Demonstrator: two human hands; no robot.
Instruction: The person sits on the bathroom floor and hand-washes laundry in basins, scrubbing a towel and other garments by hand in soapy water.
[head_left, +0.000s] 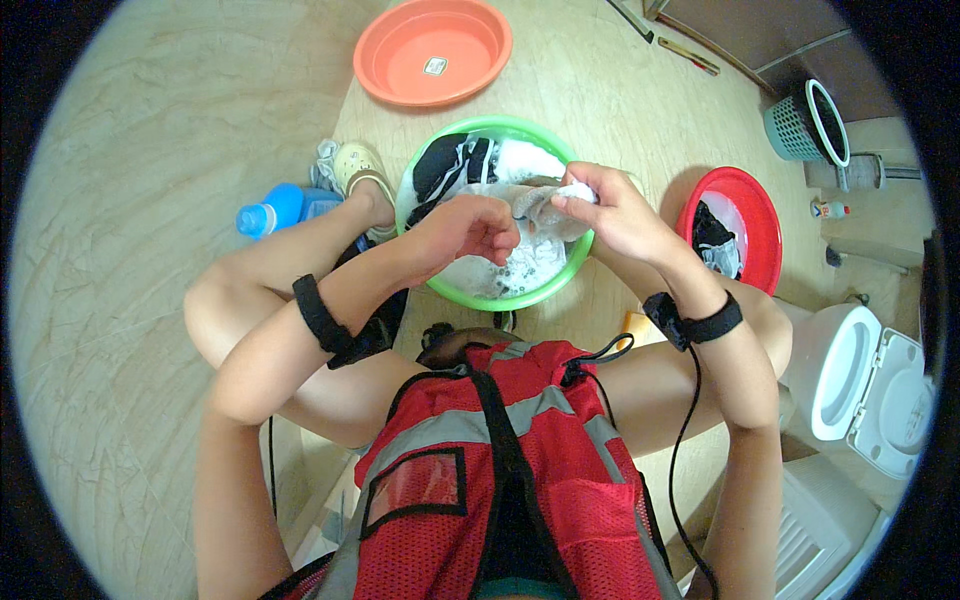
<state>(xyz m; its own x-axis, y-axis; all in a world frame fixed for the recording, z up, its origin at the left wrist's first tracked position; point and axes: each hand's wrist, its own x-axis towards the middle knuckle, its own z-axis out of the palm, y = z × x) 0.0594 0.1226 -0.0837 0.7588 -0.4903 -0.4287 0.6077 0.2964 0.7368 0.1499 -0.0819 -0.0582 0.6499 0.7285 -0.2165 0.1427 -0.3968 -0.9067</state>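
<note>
A green plastic basin (517, 304) of sudsy water (529, 160) stands between my legs. My right hand (611, 202) pinches one end of a wet, light-coloured cloth (541, 206) between thumb and fingers, over the basin's right side. The cloth stretches leftward behind my left hand (476, 229), which hangs above the basin with its fingers curled. Whether the left fingers grip any of it cannot be seen. A black garment with white stripes (439, 166) lies in the foam at the basin's left side.
An orange basin (433, 93) sits on the floor beyond. To the right are a red basin (766, 232) with wet clothes, a toilet (844, 375) and a green wastebasket (787, 129). A blue detergent bottle (281, 210) lies left, near my shod foot (360, 166). A brush (688, 56) lies at upper right.
</note>
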